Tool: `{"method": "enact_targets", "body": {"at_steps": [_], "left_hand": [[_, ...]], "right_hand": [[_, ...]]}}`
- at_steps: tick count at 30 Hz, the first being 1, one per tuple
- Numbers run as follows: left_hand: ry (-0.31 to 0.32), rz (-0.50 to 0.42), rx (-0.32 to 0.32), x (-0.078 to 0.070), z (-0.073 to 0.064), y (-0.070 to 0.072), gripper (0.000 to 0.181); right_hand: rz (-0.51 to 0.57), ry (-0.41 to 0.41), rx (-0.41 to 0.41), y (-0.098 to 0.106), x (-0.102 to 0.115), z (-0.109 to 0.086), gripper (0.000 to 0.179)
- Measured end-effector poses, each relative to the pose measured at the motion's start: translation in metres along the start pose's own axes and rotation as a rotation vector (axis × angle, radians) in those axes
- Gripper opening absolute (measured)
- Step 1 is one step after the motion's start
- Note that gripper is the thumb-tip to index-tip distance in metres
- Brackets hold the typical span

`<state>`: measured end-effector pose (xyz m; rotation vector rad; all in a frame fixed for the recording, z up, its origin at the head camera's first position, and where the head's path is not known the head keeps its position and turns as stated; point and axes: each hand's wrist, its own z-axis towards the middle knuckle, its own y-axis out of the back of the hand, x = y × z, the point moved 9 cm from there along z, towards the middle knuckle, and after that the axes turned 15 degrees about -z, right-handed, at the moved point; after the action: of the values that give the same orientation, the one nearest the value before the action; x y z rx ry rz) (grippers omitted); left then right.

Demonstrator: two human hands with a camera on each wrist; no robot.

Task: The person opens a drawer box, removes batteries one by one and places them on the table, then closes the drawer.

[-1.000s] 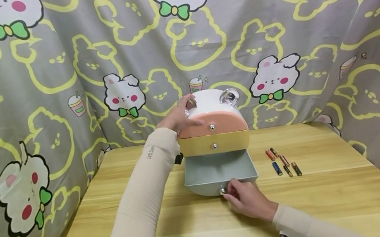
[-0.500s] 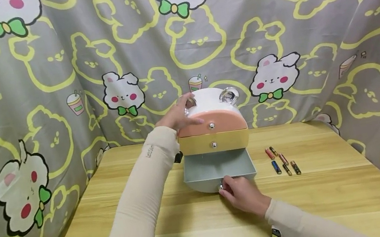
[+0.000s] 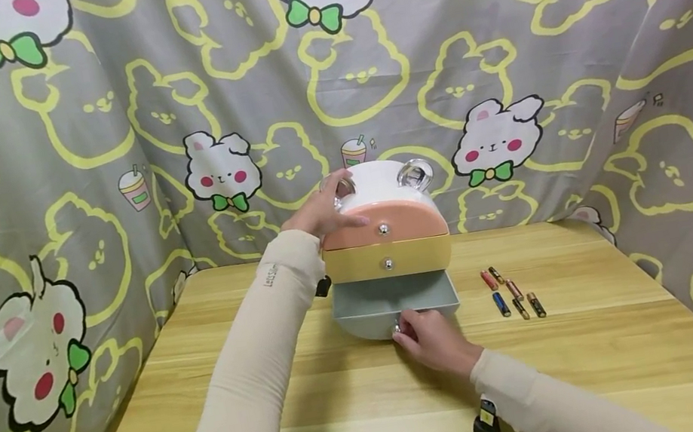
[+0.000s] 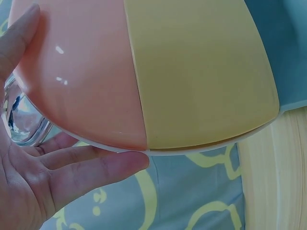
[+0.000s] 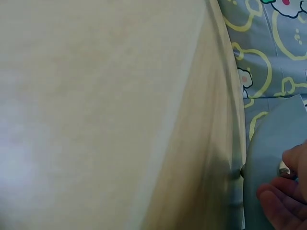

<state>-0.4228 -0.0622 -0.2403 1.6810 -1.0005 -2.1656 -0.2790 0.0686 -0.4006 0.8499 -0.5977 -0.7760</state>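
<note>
A small drawer cabinet (image 3: 376, 184) stands on the table, with a white domed top and clear ear-shaped loops. Its orange top drawer (image 3: 411, 214) and yellow middle drawer (image 3: 355, 266) are closed. The grey-blue bottom drawer (image 3: 361, 326) sticks partly out, and no contents show in the visible part. My left hand (image 3: 319, 214) grips the cabinet's upper left, thumb over the orange front and the other fingers along the side, as the left wrist view shows. With thumb and fingers, my right hand (image 3: 438, 344) pinches the silver knob (image 5: 284, 169) of the bottom drawer.
Right of the cabinet, several batteries (image 3: 515, 293) in red, blue, black and copper lie loose on the wooden table (image 3: 615, 339). A patterned grey curtain (image 3: 270, 91) hangs behind the table and along both sides.
The bottom drawer has slid inward, away from me, with my right hand moving forward on its knob. My left hand keeps its hold on the cabinet, and the batteries lie as before.
</note>
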Motion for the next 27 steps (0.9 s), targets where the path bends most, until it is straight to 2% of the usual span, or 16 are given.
{"method": "enact_targets", "body": {"at_steps": [15,27], "left_hand": [[0.006,-0.001,-0.005,0.001,0.0,0.0,0.094],[0.02,-0.009,-0.012,0.002,-0.001,0.0,0.095]], "right_hand": [[0.011,-0.07,0.063,-0.005,-0.012,0.012,0.024],[0.002,-0.088,0.069,-0.012,-0.02,0.02,0.024]]}}
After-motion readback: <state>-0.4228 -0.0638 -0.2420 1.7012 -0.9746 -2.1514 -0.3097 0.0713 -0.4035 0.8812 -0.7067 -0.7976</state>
